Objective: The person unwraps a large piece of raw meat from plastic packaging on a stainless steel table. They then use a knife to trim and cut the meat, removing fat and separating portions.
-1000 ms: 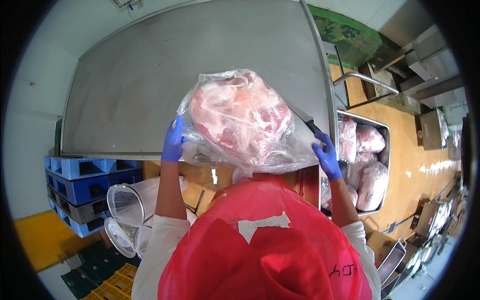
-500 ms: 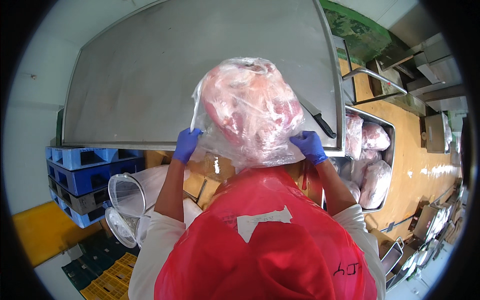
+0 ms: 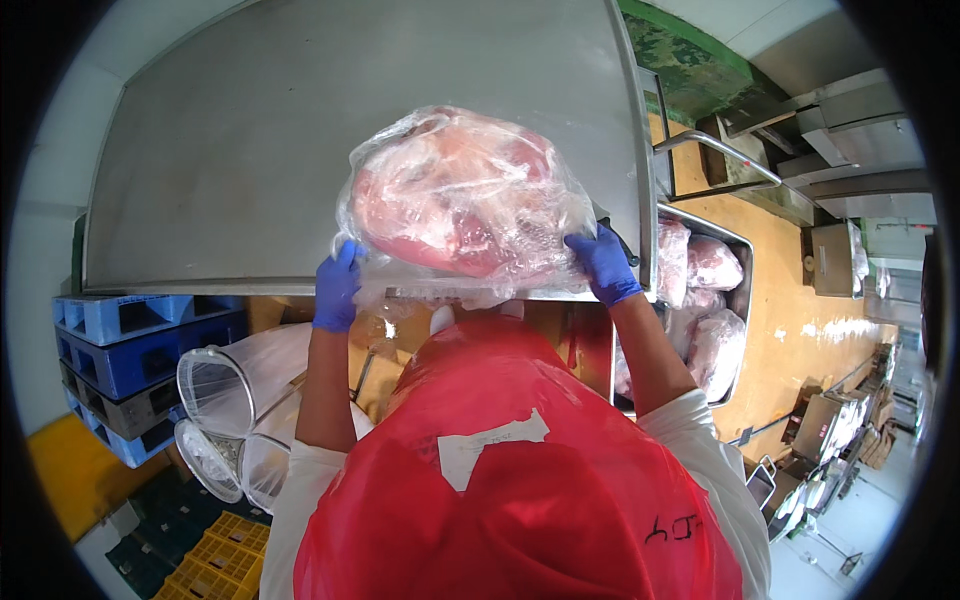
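Left hand (image 3: 338, 288) and right hand (image 3: 606, 267) hold glossy, crinkled clear plastic (image 3: 573, 208) around plump, pink, white-streaked meat (image 3: 450, 195).

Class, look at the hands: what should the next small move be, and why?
Probably the left hand and right hand should ease the wrapped meat farther onto the metal table: both grip its clear plastic at the sides, and it lies close to the near edge, where loose plastic hangs over.
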`<state>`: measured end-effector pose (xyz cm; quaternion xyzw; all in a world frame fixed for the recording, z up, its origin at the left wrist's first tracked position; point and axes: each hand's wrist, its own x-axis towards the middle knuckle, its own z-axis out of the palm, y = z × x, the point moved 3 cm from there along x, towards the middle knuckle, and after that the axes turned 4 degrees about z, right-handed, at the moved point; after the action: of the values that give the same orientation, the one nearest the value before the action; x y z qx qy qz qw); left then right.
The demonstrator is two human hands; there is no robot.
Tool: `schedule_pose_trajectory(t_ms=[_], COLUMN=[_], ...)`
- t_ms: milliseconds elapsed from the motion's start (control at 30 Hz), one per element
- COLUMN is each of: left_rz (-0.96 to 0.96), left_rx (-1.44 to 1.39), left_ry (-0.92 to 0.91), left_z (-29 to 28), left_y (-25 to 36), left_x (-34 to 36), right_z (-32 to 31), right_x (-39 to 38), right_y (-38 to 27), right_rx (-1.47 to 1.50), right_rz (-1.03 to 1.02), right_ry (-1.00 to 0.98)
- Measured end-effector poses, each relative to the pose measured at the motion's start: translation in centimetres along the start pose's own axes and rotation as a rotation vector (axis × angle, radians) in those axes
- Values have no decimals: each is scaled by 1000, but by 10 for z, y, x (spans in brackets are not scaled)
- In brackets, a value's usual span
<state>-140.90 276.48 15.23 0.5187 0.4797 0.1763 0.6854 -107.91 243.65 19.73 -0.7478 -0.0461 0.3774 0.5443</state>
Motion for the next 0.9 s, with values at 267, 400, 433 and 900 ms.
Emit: schedule_pose_trajectory(t_ms=[267, 400, 433, 900], left_rz=[-141, -99, -132, 665], left_rx=[-95, 119, 26, -360], left_ry=[-63, -218, -196, -119], left_z=[10, 25, 24, 42], left_y=[-61, -3, 17, 248], left_x=[-54, -83, -97, -7], right_z=[0, 26, 38, 66], right_x=[-8, 13, 5, 38], right_y=[89, 142, 126, -62], right_rx=[-461, -802, -626, -603], right_rz=[99, -343, -254, -938], right_ry=[44, -198, -189, -111])
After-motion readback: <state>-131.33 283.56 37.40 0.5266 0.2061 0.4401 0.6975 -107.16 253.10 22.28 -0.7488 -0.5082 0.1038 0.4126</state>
